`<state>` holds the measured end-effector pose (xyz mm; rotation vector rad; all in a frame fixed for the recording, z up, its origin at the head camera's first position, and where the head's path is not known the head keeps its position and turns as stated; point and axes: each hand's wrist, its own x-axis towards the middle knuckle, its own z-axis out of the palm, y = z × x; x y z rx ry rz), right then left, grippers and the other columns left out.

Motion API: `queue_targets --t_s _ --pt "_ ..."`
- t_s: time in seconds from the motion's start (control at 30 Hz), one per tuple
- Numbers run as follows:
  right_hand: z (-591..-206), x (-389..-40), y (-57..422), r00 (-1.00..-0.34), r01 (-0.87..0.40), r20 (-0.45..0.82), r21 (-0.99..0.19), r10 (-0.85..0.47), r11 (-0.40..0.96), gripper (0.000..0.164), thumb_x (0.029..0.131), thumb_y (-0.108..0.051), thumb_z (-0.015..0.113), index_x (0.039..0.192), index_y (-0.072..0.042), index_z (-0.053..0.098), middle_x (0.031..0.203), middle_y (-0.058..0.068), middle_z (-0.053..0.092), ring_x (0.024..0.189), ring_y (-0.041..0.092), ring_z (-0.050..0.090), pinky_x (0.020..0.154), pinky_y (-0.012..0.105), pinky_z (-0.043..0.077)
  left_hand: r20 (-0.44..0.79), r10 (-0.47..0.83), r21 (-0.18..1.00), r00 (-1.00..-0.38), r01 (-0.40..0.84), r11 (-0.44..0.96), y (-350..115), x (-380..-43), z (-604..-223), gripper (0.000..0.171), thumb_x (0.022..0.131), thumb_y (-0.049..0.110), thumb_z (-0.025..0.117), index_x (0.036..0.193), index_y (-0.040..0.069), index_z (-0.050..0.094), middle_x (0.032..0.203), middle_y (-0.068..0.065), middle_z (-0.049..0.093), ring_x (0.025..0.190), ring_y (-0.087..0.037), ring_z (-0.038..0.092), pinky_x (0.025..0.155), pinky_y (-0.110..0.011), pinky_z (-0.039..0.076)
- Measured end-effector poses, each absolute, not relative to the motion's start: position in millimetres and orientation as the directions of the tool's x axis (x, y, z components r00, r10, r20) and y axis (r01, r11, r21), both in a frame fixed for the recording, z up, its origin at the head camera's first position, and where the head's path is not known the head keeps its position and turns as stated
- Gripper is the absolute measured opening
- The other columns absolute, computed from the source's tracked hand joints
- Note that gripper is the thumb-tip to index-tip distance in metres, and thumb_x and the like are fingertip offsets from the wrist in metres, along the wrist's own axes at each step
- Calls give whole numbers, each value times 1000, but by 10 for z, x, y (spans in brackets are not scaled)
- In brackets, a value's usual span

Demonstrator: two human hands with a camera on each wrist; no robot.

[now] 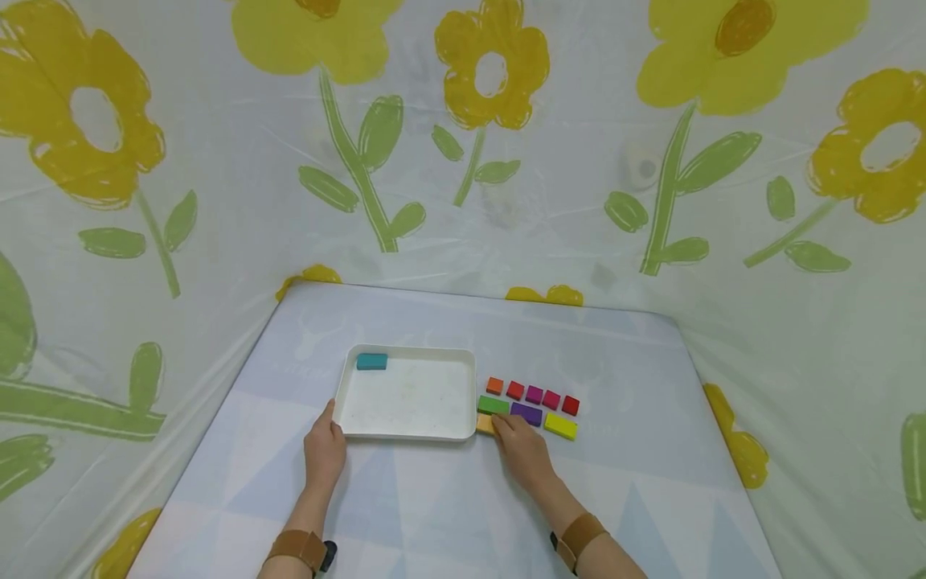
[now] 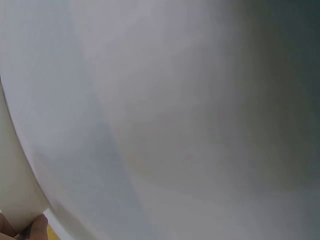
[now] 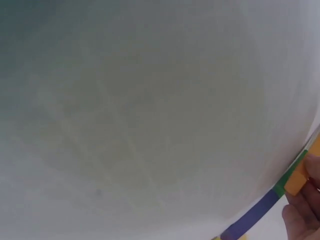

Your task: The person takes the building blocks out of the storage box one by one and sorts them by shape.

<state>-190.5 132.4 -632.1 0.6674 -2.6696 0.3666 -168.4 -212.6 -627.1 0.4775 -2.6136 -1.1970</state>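
Note:
At the near left corner of a shallow white tray (image 1: 405, 437), my left hand (image 1: 325, 454) grips the side wall; its fingertips also show against the tray wall (image 2: 20, 190) in the left wrist view. A teal block (image 1: 372, 362) lies in the tray's far left corner. My right hand (image 1: 522, 452) pinches a light orange block (image 1: 485, 424) just right of the tray; the right wrist view shows thumb and fingers around this orange block (image 3: 296, 181). Close beyond it are a green block (image 1: 493, 404) and a purple block (image 1: 526, 414), with a yellow block (image 1: 560, 426) to the right.
Behind these blocks runs a row of several small cubes, from an orange cube (image 1: 495, 386) to a red cube (image 1: 571, 405). A pale patterned cloth covers the table (image 1: 405, 515). Flower-printed curtains (image 1: 550, 201) enclose the back and sides.

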Motion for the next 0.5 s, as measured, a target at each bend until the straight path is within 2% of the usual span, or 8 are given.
queue_targets --t_s 0.23,0.5 --pt "-6326 -1889 1319 -843 -486 344 -155 -414 860 33 87 -17 75 119 -9 71 110 3 75 101 17 70 87 27 63 70 -380 767 -922 -194 612 -2135 -1685 -6275 46 100 -4 37 146 -11 38 144 -33 46 132 -47 49 105 -56 50" --pt "-6326 -1904 1310 -850 -479 331 -160 -410 863 31 87 -16 75 117 -8 72 109 4 75 101 18 71 87 28 63 59 -381 768 -923 -202 608 -2137 -1686 -6282 46 100 -3 36 146 -10 37 145 -33 46 133 -47 48 106 -56 50"
